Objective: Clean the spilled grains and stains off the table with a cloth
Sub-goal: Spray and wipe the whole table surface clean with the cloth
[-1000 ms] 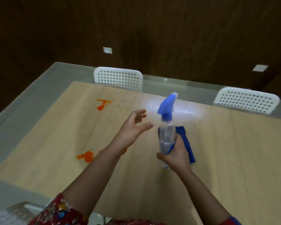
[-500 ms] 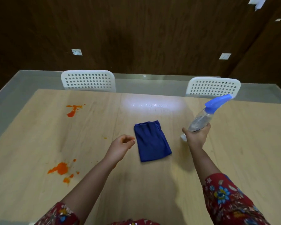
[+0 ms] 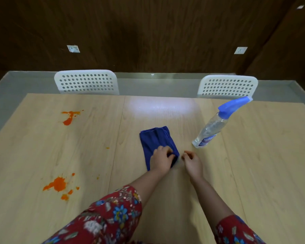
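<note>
A folded blue cloth [image 3: 154, 139] lies in the middle of the wooden table [image 3: 253, 173]. My left hand [image 3: 161, 160] grips the cloth's near right corner, fingers curled into the fabric. My right hand [image 3: 192, 162] hovers just right of that corner, its fingers loosely curled and holding nothing. Orange stains mark the table's left side: one splash at the far left [image 3: 69, 118], a bigger blot at the near left [image 3: 57, 184], and small specks [image 3: 107, 148] between them and the cloth.
A clear spray bottle [image 3: 213, 127] with a blue trigger head stands on the table to the right of the cloth. Two white perforated chairs [image 3: 86, 82] [image 3: 227, 86] are tucked in at the far edge. A dark wood wall rises behind.
My right hand set the spray bottle down on the table, let it go and came back beside the cloth. My left hand moved onto the cloth and took hold of its corner.
</note>
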Demonstrator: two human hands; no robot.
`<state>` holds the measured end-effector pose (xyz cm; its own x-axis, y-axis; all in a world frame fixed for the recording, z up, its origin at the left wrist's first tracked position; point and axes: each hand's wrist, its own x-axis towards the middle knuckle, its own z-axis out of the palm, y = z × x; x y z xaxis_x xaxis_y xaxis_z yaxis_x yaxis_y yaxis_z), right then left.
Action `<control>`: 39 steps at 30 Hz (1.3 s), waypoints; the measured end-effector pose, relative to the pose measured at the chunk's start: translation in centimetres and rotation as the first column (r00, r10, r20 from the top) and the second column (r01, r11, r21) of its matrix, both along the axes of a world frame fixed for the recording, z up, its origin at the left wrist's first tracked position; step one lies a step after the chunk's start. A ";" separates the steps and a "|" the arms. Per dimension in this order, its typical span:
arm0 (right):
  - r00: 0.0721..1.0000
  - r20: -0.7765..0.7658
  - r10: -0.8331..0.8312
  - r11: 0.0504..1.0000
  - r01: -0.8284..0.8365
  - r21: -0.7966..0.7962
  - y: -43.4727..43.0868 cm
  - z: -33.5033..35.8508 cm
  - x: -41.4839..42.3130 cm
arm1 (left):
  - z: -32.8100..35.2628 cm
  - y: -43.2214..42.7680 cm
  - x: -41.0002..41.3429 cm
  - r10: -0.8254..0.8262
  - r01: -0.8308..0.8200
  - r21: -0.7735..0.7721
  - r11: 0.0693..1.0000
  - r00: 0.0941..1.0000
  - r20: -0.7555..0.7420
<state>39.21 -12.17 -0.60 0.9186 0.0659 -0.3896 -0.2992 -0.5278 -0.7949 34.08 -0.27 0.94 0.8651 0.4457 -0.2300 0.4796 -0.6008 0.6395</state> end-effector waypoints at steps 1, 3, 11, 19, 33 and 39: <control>0.999 0.019 0.034 0.999 -0.033 -0.019 -0.1 0.1 -0.1 | 0.6 0.3 -0.3 0.179 -0.165 -0.234 0.958 0.983 0.042; 0.991 0.116 0.069 0.996 -0.062 -0.066 0.0 0.6 -0.7 | 2.7 1.2 -1.4 0.571 -0.421 -0.733 0.534 0.819 -0.055; 0.922 0.333 0.199 0.886 -0.314 0.342 6.4 8.8 -3.4 | 10.3 7.3 -6.2 0.634 -0.151 -0.967 0.204 0.773 0.013; 0.977 0.192 0.094 0.853 -0.178 0.491 8.9 12.1 -4.1 | 13.2 9.2 -8.6 0.643 -0.201 -0.871 0.448 0.750 0.157; 0.892 -0.357 0.278 0.661 0.092 0.744 6.9 17.3 -2.6 | 11.6 11.5 -7.2 -0.040 0.217 -0.400 0.891 0.913 0.405; 0.893 -0.349 0.286 0.520 0.161 0.839 4.6 19.4 -1.7 | 10.7 11.6 -5.7 0.043 -0.007 -0.954 0.299 0.999 0.006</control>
